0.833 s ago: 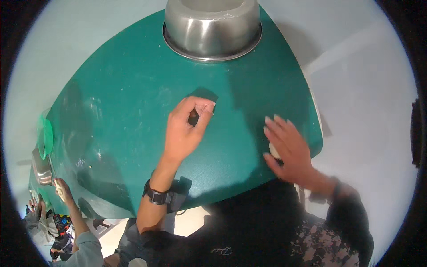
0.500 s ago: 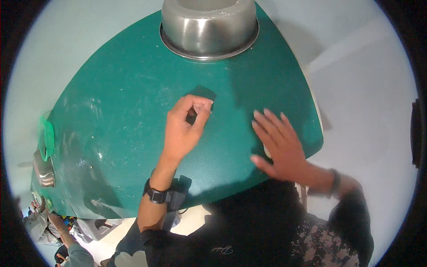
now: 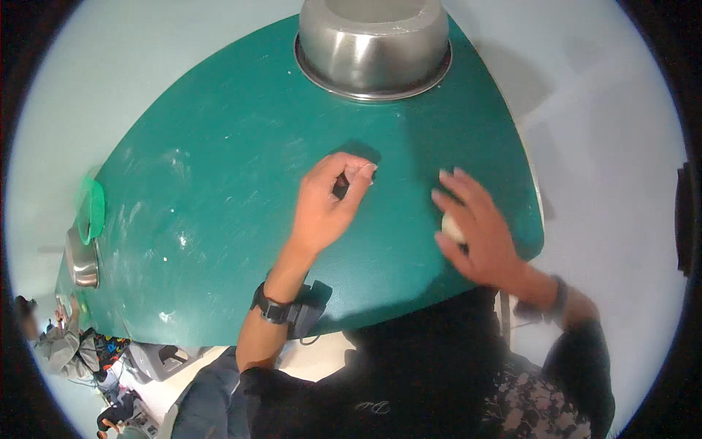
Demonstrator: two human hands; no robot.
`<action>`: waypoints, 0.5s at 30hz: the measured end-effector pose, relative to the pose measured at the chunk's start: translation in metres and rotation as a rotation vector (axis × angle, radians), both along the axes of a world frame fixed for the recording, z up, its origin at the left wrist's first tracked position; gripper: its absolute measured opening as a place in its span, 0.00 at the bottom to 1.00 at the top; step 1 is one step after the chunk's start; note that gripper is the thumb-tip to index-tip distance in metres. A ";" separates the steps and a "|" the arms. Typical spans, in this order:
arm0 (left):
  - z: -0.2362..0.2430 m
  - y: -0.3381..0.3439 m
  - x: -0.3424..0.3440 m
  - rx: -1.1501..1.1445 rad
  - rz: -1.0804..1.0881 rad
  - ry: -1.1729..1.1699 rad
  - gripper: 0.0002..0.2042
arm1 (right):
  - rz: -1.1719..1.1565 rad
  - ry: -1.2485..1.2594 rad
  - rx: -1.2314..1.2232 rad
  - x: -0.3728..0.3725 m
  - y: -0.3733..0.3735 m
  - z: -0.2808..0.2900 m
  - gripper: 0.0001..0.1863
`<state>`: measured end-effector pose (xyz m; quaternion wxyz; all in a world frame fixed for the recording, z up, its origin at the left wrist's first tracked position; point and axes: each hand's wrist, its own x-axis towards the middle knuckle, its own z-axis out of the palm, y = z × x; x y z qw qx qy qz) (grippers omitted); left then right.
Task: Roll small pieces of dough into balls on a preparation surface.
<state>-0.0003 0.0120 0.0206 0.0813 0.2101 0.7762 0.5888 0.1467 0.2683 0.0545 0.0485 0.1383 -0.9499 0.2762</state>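
Above the middle of the green table, my left hand [image 3: 330,196] is closed, its thumb and curled fingers pressed together. The fingertips look whitish, and whatever they may hold is hidden. To the right, my right hand [image 3: 479,238] reaches over a pale, smooth round lump like dough [image 3: 453,228]. Its fingers are apart and slightly bent, somewhat blurred. The lump shows between thumb and forefinger, partly covered by the hand; I cannot tell how firmly the palm touches it.
A large metal bowl [image 3: 373,55] stands upside down at the far edge of the green table [image 3: 241,197], which bears white floury smears. At the far left are a green plastic basket [image 3: 92,211] and a small metal container [image 3: 82,258]. Another person [image 3: 62,347] is beyond them.
The whole scene has shifted rightward in the picture. My right hand's fingers have bent a little, and more of the pale lump shows. My left hand keeps its closed shape.
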 end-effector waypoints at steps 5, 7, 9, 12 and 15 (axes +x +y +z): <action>0.004 0.003 -0.002 -0.050 -0.026 0.011 0.06 | 0.192 -0.029 0.007 0.032 -0.026 0.015 0.36; 0.006 0.004 -0.002 -0.092 -0.023 0.066 0.08 | 0.175 -0.082 -0.086 0.020 -0.033 0.018 0.37; 0.012 0.008 0.005 -0.118 -0.096 0.099 0.11 | 0.076 -0.056 -0.427 -0.009 -0.029 0.019 0.38; 0.030 0.023 0.020 -0.181 -0.331 0.506 0.25 | 0.016 0.109 -0.575 -0.059 -0.011 0.033 0.21; 0.035 0.055 0.045 -0.207 -0.474 0.610 0.32 | -0.061 0.148 -0.805 -0.100 -0.001 0.057 0.13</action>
